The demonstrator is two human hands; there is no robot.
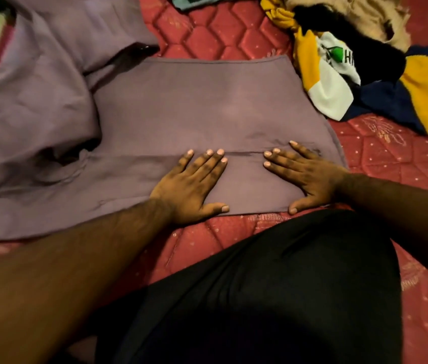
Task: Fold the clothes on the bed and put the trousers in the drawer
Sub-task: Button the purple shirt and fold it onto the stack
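left hand flat, fingers straight | right hand likewise | both pressing purple garment beneath fingertips | on bed

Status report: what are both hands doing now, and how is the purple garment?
Left hand and right hand flat, pressing purple garment. Garment part-folded on mattress. Unfolded pile waits beyond, to the right.

White patch on yellow-navy garment: letter "H" legible beside green emblem; rest hidden.

Mauve garment part-folded flat on red mattress, left side rumpled
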